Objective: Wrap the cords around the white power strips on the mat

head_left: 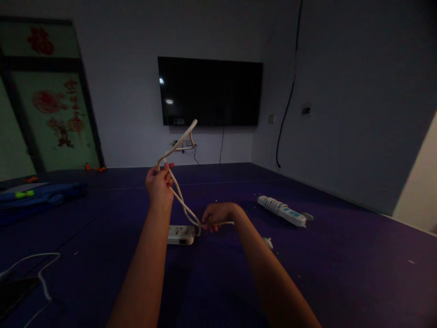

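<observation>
My left hand [160, 183] is raised and closed around a white power cord [180, 139], whose looped part stands up above the fingers. From there the cord runs down to the right, towards the end of a white power strip [180, 234] lying on the purple floor. My right hand [216, 216] is low beside that end, its fingers pinched on the cord, and a length of cord passes out behind the wrist. A white plug [268, 243] lies on the floor, partly hidden by my right forearm. The power strip's left part is hidden behind my left forearm.
A second power strip [283, 212], its cord wound round it, lies to the right. At left are a blue cloth item [44, 196] and a thin white cable [44, 278] by a dark flat object [17, 294]. A television [211, 91] hangs ahead; a black cable [288, 105] hangs at right.
</observation>
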A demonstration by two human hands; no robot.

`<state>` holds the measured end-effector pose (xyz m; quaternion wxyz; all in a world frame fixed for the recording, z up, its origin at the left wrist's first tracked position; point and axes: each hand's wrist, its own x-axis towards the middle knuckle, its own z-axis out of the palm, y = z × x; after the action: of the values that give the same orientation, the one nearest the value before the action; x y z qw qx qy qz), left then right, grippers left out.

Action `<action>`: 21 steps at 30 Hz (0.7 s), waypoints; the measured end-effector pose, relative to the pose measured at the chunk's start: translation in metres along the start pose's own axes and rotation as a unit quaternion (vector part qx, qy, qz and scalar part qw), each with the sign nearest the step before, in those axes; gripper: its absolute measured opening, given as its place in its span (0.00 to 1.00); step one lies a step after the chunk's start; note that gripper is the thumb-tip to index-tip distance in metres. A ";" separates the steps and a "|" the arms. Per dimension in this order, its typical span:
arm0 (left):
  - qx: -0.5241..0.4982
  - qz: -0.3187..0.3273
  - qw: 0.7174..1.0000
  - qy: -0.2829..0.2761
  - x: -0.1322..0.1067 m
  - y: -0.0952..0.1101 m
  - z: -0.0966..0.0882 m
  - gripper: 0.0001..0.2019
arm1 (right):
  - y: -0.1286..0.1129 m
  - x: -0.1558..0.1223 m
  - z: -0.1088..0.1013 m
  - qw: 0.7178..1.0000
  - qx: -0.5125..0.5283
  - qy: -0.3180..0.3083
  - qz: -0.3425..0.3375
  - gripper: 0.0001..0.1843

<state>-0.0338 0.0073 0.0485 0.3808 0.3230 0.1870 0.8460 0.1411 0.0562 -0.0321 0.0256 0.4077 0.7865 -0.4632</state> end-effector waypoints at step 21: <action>-0.032 -0.095 0.995 0.001 -0.003 -0.020 0.002 0.10 | -0.035 -0.021 -0.014 0.835 0.014 0.485 -0.260 0.16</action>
<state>-0.0200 0.0178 0.0377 0.4697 0.2906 0.1897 0.8117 0.1364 0.0446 0.0097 -0.4862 0.3607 0.7687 -0.2063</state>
